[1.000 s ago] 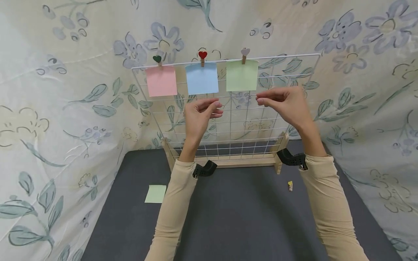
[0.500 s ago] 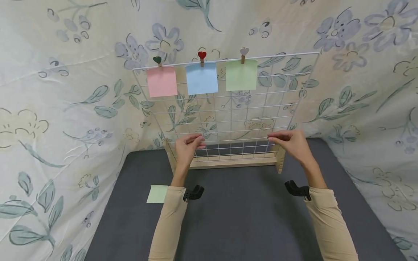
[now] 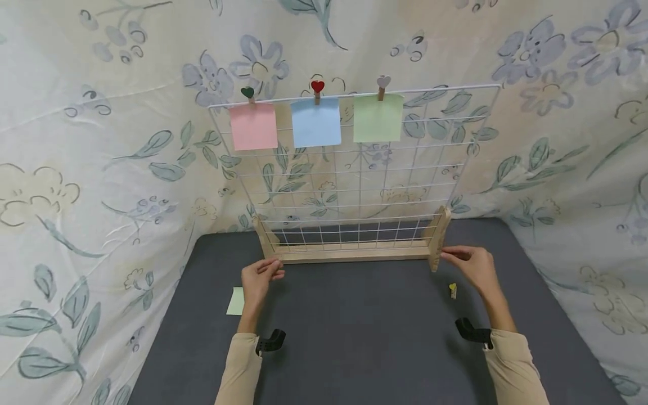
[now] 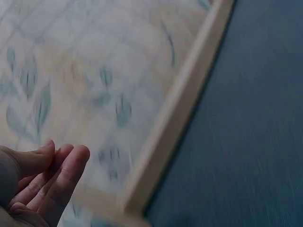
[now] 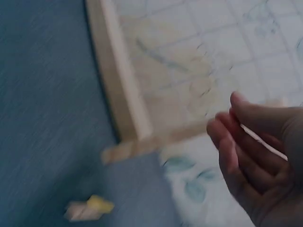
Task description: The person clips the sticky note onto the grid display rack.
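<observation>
My left hand [image 3: 259, 284] is over the dark table, its loosely bent fingers holding nothing. It partly covers a pale green sticky note [image 3: 235, 302] lying on the table. My right hand [image 3: 473, 269], also holding nothing, is beside the right foot of a wooden stand [image 3: 354, 256]. Just below that hand lies a small clothespin [image 3: 453, 291] with a yellow heart; the right wrist view shows the same clothespin [image 5: 89, 208], blurred. A white wire grid [image 3: 359, 185] rises from the stand. Along its top hang a pink note [image 3: 253, 127], a blue note [image 3: 316, 122] and a green note [image 3: 378, 118].
Each hanging note has a heart clothespin: dark green [image 3: 247, 93], red [image 3: 317, 89] and pale lilac [image 3: 383, 84]. Floral cloth [image 3: 126, 236] surrounds the dark table [image 3: 364, 332] at the back and sides. A black wrist mount [image 3: 270, 341] sits on the left sleeve, another [image 3: 473, 331] on the right.
Both hands have come down from just below the hanging notes and moved apart, the left one toward the loose green note, the right one toward the yellow-heart clothespin. The hanging notes stay put.
</observation>
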Available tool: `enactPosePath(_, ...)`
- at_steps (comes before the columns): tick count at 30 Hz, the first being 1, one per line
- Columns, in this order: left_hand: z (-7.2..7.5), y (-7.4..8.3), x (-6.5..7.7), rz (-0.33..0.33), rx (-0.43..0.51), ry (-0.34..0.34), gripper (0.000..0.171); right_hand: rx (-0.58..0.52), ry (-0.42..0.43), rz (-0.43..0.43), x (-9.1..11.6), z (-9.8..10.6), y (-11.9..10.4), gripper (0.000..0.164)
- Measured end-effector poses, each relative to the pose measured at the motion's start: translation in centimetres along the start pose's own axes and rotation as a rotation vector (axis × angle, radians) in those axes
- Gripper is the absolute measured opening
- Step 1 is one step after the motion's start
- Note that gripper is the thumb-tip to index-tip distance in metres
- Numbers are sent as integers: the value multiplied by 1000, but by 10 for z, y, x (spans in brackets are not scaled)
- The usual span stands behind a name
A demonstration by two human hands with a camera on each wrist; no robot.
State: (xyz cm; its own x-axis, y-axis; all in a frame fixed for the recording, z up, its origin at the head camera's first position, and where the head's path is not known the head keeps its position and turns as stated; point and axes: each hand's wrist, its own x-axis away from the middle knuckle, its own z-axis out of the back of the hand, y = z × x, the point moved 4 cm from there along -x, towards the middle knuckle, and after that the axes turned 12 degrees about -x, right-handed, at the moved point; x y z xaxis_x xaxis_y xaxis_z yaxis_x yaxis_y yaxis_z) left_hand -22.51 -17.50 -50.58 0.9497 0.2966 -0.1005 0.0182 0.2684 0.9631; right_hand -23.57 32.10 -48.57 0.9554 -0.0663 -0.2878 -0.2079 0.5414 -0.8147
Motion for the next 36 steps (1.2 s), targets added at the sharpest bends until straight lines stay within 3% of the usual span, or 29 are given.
enactPosePath(4,39,-30,6,30,-146,113,23,169,68,-74,19,7,22,37)
enactPosePath(8,78,-44,12,34,-384,255,21,281,54,-172,37,3,40,53)
enactPosePath(10,91,-48,13,43,-510,277,23,298,35,-207,43,-3,46,57)
enactPosePath(12,97,-53,14,58,-611,251,28,308,29,-223,47,-9,51,57)
enactPosePath(17,97,-68,14,89,-711,152,37,318,8,-224,56,-25,58,46)
enactPosePath(21,86,-78,9,59,-741,73,42,317,31,-220,60,-28,63,42)
enactPosePath(24,76,-85,9,24,-749,20,46,324,68,-270,67,-25,71,37)
enactPosePath(27,72,-90,11,25,-753,62,42,314,85,-310,72,-24,77,31)
enactPosePath(32,78,-94,14,32,-763,227,20,261,66,-296,71,-29,77,28)
enactPosePath(36,83,-92,11,-8,-760,243,8,224,64,-296,69,-30,73,27)
